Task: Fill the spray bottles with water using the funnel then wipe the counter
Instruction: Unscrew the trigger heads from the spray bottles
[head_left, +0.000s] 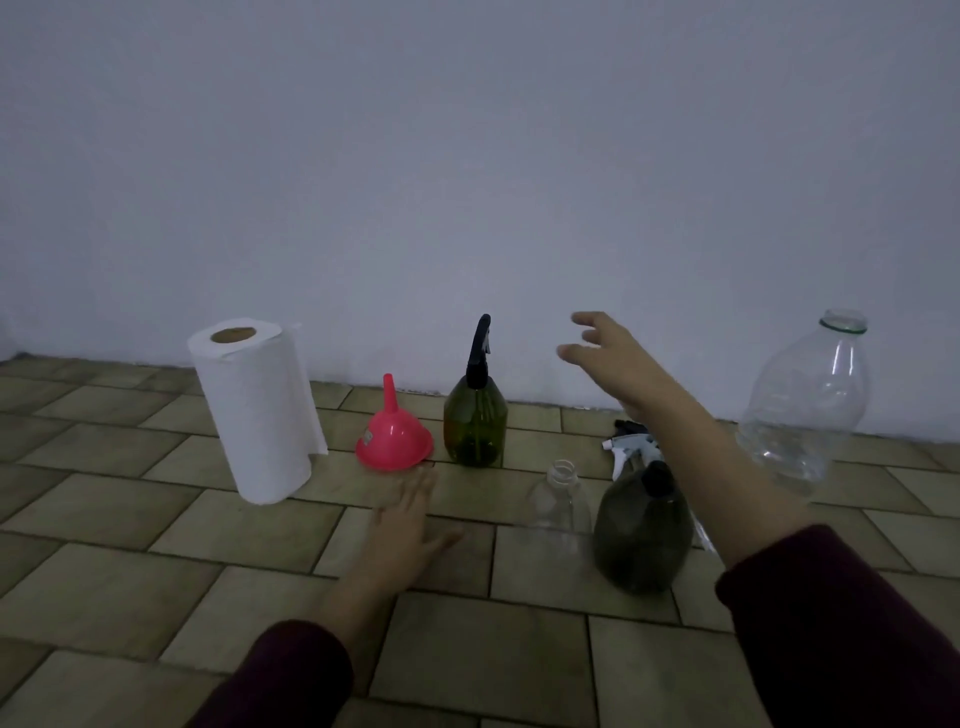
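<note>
On the tiled counter (156, 587) stand 4 containers. A green spray bottle (475, 423) with its black sprayer on stands beside the wall, liquid level unclear. A darker green spray bottle (641, 535) stands nearer, black cap on. Just left of it, a small clear bottle (561, 506) stands uncapped and looks empty. A large clear bottle (802, 410) at the right is open and looks empty. The pink funnel (394, 439) sits mouth down just left of the far green bottle; a paper towel roll (257, 408) stands upright further left. A white trigger sprayer (628, 449) lies behind the right forearm. The left hand (408, 525) reaches flat toward the funnel, fingers straight, holding nothing. The right hand (610, 358) hovers raised, fingers spread wide, holding nothing.
</note>
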